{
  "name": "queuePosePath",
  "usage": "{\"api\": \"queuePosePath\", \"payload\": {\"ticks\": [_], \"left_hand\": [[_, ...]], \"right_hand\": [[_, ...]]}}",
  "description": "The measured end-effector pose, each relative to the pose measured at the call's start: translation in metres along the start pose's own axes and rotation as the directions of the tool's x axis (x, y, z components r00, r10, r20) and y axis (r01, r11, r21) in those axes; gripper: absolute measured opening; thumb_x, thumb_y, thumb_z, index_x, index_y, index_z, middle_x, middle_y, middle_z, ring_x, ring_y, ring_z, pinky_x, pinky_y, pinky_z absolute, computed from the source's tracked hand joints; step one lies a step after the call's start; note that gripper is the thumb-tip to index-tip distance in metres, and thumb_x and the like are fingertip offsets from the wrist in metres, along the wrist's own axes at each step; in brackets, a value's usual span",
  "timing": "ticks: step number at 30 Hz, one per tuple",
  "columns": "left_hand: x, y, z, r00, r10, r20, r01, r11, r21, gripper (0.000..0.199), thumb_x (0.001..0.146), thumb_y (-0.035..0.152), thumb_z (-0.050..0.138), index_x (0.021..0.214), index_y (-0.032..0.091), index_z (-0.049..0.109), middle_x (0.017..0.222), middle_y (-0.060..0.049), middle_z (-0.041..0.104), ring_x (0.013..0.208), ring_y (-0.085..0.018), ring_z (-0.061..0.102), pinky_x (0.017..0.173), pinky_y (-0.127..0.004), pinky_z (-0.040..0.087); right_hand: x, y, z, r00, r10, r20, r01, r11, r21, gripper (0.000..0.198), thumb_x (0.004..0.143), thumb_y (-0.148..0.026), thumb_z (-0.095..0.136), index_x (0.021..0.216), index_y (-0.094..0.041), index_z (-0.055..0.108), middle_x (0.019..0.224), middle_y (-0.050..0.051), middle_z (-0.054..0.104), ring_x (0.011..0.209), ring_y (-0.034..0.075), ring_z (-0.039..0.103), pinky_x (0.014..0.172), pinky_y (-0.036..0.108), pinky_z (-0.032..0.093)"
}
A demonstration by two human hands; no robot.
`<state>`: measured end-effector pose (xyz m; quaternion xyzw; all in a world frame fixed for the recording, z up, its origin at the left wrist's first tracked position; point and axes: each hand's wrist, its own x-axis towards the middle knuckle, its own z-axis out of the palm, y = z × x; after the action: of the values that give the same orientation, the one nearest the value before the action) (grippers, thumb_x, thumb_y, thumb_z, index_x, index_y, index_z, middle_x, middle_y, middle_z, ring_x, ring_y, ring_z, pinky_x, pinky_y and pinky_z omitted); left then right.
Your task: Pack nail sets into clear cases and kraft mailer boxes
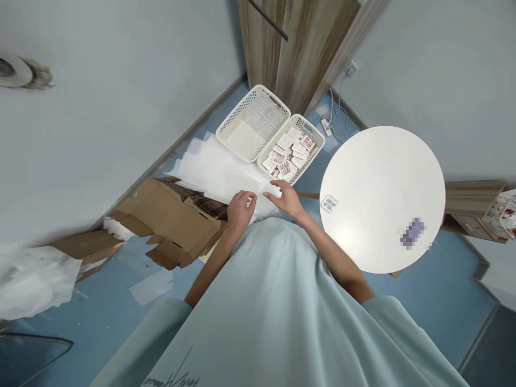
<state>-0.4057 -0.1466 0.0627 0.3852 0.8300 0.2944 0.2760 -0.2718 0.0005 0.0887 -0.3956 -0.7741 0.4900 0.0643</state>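
Observation:
Thin white packing sheets, possibly foam sleeves, lie fanned out in a pile in front of me. My left hand is at the near end of the pile, its fingers curled and pinched on a white sheet edge. To its right is my right hand, thumb and fingers apart, over the same white sheets. Just beyond it, a white basket holds many small printed cards or packs. Another white basket beside it has clear plastic pieces inside.
Flattened brown cardboard boxes lie to the left, with white wrapping material farther out. A round white table stands at the right, bearing a small pack and a blurred purple item. A power strip lies by the wall.

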Motion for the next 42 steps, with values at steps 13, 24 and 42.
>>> {"api": "queuePosePath", "payload": {"ticks": [13, 24, 42], "left_hand": [[-0.022, 0.089, 0.022, 0.958, 0.266, -0.109, -0.285, 0.928, -0.239, 0.015, 0.099, 0.033, 0.067, 0.111, 0.024, 0.069, 0.117, -0.007, 0.068, 0.105, -0.021, 0.068, 0.083, -0.034, 0.061], [-0.012, 0.176, 0.108, 0.869, -0.058, 0.491, 0.371, 0.733, -0.57, 0.055, 0.077, 0.054, 0.086, 0.115, 0.016, 0.072, 0.105, -0.011, 0.078, 0.093, -0.024, 0.073, 0.078, -0.037, 0.062], [-0.036, 0.279, 0.236, 0.903, 0.149, 0.403, 0.03, 0.913, -0.406, 0.03, 0.079, 0.047, 0.082, 0.09, 0.021, 0.071, 0.092, -0.005, 0.078, 0.068, -0.018, 0.072, 0.073, -0.035, 0.06]], "right_hand": [[-0.055, 0.006, -0.063, 0.97, 0.079, -0.231, -0.019, 0.967, 0.252, 0.029, 0.096, -0.053, 0.065, 0.095, -0.025, 0.066, 0.091, 0.002, 0.072, 0.079, 0.019, 0.062, 0.075, 0.033, 0.049], [-0.153, 0.082, -0.141, 0.783, 0.357, -0.51, 0.017, 0.806, 0.591, 0.041, 0.089, -0.063, 0.074, 0.093, -0.025, 0.06, 0.087, 0.001, 0.065, 0.077, 0.018, 0.061, 0.067, 0.03, 0.049], [-0.246, 0.18, -0.206, 0.687, 0.494, -0.533, 0.079, 0.678, 0.73, 0.039, 0.088, -0.06, 0.077, 0.088, -0.027, 0.056, 0.09, 0.001, 0.067, 0.083, 0.019, 0.066, 0.07, 0.032, 0.054]]}}
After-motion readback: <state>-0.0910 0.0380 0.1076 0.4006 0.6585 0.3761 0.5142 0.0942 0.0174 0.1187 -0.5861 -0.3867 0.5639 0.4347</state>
